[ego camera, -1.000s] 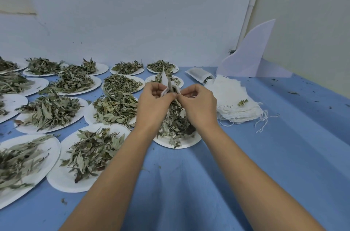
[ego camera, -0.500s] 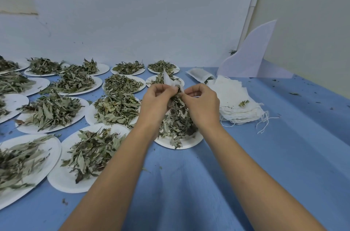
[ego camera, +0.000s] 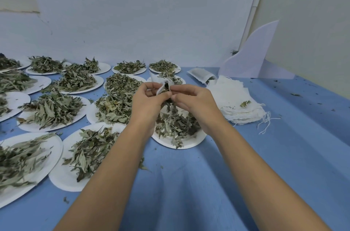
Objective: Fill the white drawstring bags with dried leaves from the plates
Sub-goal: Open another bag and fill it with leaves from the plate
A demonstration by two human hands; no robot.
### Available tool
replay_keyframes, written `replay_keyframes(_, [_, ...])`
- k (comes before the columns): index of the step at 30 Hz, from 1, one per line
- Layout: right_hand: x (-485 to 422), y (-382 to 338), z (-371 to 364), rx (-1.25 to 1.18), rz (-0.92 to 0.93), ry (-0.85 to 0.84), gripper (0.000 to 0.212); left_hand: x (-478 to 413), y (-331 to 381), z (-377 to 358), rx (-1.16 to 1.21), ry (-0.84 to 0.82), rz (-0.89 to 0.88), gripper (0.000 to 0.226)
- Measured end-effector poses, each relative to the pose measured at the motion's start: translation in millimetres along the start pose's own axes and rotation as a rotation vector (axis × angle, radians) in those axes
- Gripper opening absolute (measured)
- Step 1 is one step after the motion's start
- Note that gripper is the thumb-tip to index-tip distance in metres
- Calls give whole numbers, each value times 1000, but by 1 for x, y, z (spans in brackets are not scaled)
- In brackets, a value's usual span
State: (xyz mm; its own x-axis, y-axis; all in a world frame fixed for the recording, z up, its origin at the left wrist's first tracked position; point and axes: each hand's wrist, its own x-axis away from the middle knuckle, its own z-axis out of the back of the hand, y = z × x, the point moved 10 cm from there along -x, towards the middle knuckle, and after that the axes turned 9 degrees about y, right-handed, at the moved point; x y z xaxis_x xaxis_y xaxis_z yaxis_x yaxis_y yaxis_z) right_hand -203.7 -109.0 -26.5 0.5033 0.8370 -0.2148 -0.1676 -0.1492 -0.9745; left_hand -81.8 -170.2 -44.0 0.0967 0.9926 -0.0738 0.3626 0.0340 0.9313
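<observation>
My left hand (ego camera: 148, 103) and my right hand (ego camera: 195, 105) meet above a white plate (ego camera: 197, 141) heaped with dried leaves (ego camera: 175, 124). Between their fingertips they pinch the mouth of a small white drawstring bag (ego camera: 161, 82), which stands up behind the fingers. A dark sprig of leaves (ego camera: 167, 89) sticks out of the bag's mouth and hangs down toward the plate. Most of the bag is hidden by my fingers.
Several more plates of dried leaves (ego camera: 53, 109) cover the blue table (ego camera: 284, 155) to the left and back. A stack of empty white bags (ego camera: 233, 102) lies right of my hands, a filled bag (ego camera: 200, 75) behind it. A white card (ego camera: 250, 56) leans in the corner.
Both hands have stayed over the same plate, working at the bag's mouth. The bag's upright tip has sunk lower behind the fingers, and leaves show at its opening.
</observation>
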Motion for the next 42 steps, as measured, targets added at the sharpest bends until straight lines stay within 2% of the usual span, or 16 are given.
replay_keyframes(3, [2,-5,-1,78,71,10,23,0,1,4,60,25,15,30])
replay_keyframes(8, [2,-15,9,173,190,134,26,-1,2,8,77,55,28,30])
replay_keyframes(10, [2,-15,13,215,211,165,35,-1,2,7,59,49,31,29])
replay_keyframes(13, [1,-10,13,210,186,146,42,0,0,5,44,32,44,27])
replay_keyframes(17, [0,-2,6,126,119,72,32,1,-3,6,3,40,51,25])
replay_keyframes(20, [-1,2,6,82,86,79,28,3,-2,7,-47,59,23,22])
replay_keyframes(27, [-4,3,27,131,67,275,24,8,-4,-12,-12,-23,84,12])
replay_keyframes(30, [-2,-3,32,201,125,340,24,9,-2,-11,-84,1,20,16])
replay_keyframes(34, [3,-11,22,198,178,308,21,8,3,-1,-144,89,-68,18])
replay_keyframes(38, [3,-12,4,152,144,142,20,4,10,17,-160,206,-107,19])
replay_keyframes(40, [6,-15,-6,212,180,69,26,3,10,23,-156,256,-103,20])
replay_keyframes(42, [9,-19,-10,321,259,77,31,3,10,25,-157,264,-104,21])
